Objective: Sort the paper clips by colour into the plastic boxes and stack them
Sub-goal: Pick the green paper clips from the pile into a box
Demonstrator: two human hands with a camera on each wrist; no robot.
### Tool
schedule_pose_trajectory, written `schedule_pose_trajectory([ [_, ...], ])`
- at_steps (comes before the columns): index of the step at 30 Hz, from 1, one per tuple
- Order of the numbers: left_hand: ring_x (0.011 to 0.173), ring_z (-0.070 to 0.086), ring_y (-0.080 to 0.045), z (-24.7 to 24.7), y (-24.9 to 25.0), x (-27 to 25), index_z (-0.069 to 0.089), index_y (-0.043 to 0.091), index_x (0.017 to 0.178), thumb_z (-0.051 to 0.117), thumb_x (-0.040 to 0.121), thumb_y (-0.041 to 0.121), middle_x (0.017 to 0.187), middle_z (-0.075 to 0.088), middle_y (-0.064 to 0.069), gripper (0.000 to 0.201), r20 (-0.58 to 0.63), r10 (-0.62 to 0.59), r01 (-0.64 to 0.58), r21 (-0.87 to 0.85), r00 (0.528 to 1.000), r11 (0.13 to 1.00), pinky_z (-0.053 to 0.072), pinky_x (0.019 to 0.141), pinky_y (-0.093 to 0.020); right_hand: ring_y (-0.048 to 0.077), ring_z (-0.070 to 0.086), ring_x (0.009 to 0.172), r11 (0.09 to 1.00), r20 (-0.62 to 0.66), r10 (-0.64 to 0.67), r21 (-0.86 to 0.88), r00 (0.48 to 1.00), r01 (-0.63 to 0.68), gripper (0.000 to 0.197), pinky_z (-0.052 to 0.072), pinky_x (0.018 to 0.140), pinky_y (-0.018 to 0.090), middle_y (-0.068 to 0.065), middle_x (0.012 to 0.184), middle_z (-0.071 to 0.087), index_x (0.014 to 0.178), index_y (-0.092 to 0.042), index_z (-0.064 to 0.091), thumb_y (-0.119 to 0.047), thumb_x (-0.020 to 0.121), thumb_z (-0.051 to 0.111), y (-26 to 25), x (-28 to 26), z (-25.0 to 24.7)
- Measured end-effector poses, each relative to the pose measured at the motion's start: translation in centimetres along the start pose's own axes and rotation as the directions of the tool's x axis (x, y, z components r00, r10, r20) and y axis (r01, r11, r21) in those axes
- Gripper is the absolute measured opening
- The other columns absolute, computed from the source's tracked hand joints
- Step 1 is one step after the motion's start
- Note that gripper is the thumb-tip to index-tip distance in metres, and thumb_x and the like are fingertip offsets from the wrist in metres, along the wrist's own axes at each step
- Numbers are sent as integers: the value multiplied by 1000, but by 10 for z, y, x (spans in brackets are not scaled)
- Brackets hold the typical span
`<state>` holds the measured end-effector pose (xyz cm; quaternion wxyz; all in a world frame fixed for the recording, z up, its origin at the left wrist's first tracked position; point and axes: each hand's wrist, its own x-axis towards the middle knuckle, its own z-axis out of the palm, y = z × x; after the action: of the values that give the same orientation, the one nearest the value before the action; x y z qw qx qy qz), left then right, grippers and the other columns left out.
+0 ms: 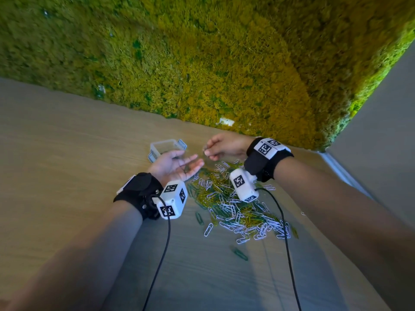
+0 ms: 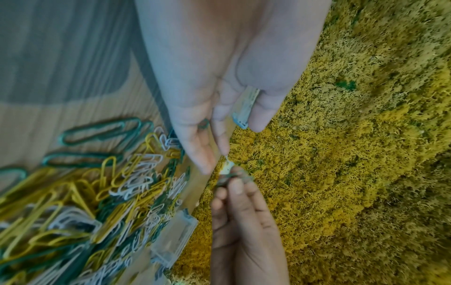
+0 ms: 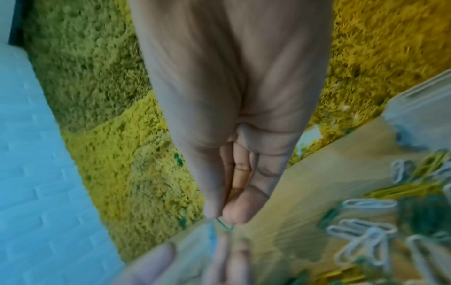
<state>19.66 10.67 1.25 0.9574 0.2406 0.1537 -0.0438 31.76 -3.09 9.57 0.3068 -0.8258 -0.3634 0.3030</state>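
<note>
My left hand (image 1: 179,163) lies palm up with straight fingers just in front of the clear plastic box (image 1: 167,146), and a green paper clip (image 2: 203,123) rests on its palm. Opposite it, my right hand (image 1: 211,149) pinches a few green paper clips (image 2: 235,176) between thumb and fingertips, just off the left fingertips. The right wrist view shows a green clip (image 3: 224,224) poking out of that pinch. A mixed pile of green, yellow and white paper clips (image 1: 231,205) is spread on the wooden table (image 1: 67,153) below both wrists.
A moss wall (image 1: 202,63) rises right behind the box and hands. Part of another clear plastic piece (image 2: 175,237) lies at the pile's far edge. Single green clips (image 1: 240,253) lie apart near me. Wrist camera cables (image 1: 161,254) trail over the table.
</note>
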Motion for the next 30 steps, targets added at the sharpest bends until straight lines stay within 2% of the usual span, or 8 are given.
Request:
schedule_pose_trajectory([
  [3, 111, 56, -38, 4, -2, -2, 55, -9, 115, 40, 99, 28, 111, 61, -31, 43, 20, -31, 31, -22, 999, 999, 53, 83, -45, 9, 62, 68, 1000, 42, 4, 19, 999, -5, 18, 54, 65, 17, 5, 83, 64, 107, 1, 60, -3, 90, 59, -11, 2, 2],
  [5, 94, 61, -31, 6, -2, -3, 59, -6, 104, 37, 101, 25, 93, 66, -27, 38, -14, -10, 9, -48, 1000, 999, 56, 74, -34, 14, 62, 78, 977, 12, 56, -205, 998, -52, 28, 54, 72, 22, 9, 95, 66, 116, 1, 60, -8, 89, 62, -9, 6, 3],
  [8, 63, 54, -16, 7, -4, -3, 55, 1, 87, 34, 102, 18, 70, 59, -13, 31, -35, 0, -3, -100, 999, 995, 51, 52, -20, 18, 61, 99, 799, 16, 85, -599, 996, -58, 37, 50, 89, 31, 3, 115, 65, 119, -12, 62, -22, 84, 71, 4, 10, 11],
  [10, 49, 52, -13, 7, -4, -2, 51, 4, 82, 32, 102, 17, 66, 53, -9, 31, -11, 0, -1, -130, 1000, 992, 46, 44, -16, 19, 60, 102, 733, 21, 47, -680, 999, -20, 41, 48, 90, 31, 3, 114, 66, 118, -12, 64, -25, 80, 75, 11, 11, 21],
  [15, 48, 56, -15, 2, -3, 0, 55, 3, 80, 33, 102, 18, 67, 57, -10, 34, -7, -2, 1, -131, 1000, 991, 48, 47, -18, 13, 58, 72, 765, -12, -6, -644, 1000, -4, 22, 43, 60, 17, 6, 93, 70, 100, -5, 69, -16, 82, 74, 21, 11, 27],
  [21, 55, 61, -19, 2, -3, -2, 57, 0, 82, 38, 101, 16, 72, 63, -16, 31, -31, 20, -23, -78, 999, 997, 55, 56, -23, 10, 56, 62, 925, 14, 90, -371, 996, -78, 10, 48, 55, 16, 1, 74, 63, 93, -3, 66, -10, 86, 68, 23, 7, 7],
  [27, 106, 58, -38, 1, -1, -1, 58, -6, 108, 39, 100, 29, 111, 60, -30, 40, -20, -46, 46, -21, 999, 999, 55, 79, -45, 12, 57, 68, 1000, 52, 14, 22, 999, -15, 1, 51, 59, 15, 5, 79, 61, 90, -4, 60, -5, 90, 60, -7, 0, -3],
  [30, 103, 58, -37, 2, -1, -2, 57, -6, 114, 36, 101, 29, 112, 60, -31, 43, 35, -52, 54, -63, 998, 997, 57, 74, -42, 11, 57, 71, 1000, -58, 9, 17, 998, -8, 8, 52, 61, 16, 3, 80, 60, 88, -8, 60, -15, 91, 61, -15, 5, 3],
])
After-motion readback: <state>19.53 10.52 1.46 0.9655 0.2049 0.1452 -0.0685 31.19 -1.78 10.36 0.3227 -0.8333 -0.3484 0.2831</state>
